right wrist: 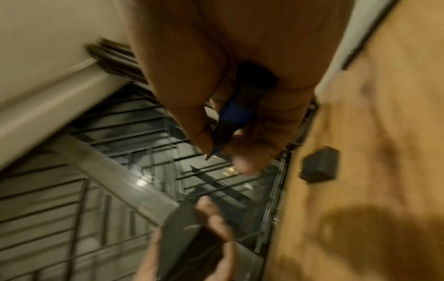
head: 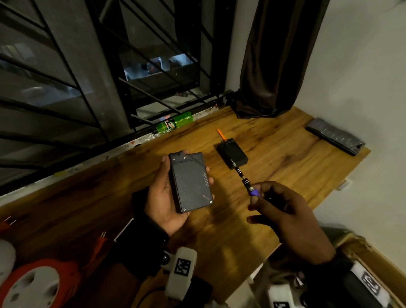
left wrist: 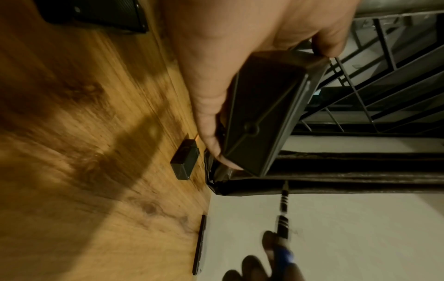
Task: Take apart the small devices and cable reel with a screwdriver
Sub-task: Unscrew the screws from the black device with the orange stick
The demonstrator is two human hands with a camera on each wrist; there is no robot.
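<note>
My left hand point(head: 164, 194) holds a flat black device point(head: 190, 182) above the wooden table, screw face up; thumb and fingers curl round its edges point(left wrist: 259, 114). My right hand point(head: 286, 212) grips a screwdriver point(head: 246, 182) with a blue collar and ribbed black shaft, its tip pointing toward a smaller black box point(head: 232, 153) lying on the table. The screwdriver point(right wrist: 230, 121) sits between thumb and fingers in the right wrist view. The tip hangs apart from the held device. An orange and white cable reel point(head: 35, 284) lies at the lower left.
The wooden table point(head: 280, 143) runs along a barred window point(head: 84, 65). A green bottle point(head: 173, 122) lies on the sill, a dark curtain point(head: 277, 59) hangs at the back, and a flat dark strip point(head: 334, 136) leans at the wall. An orange stick point(head: 221, 133) lies by the small box.
</note>
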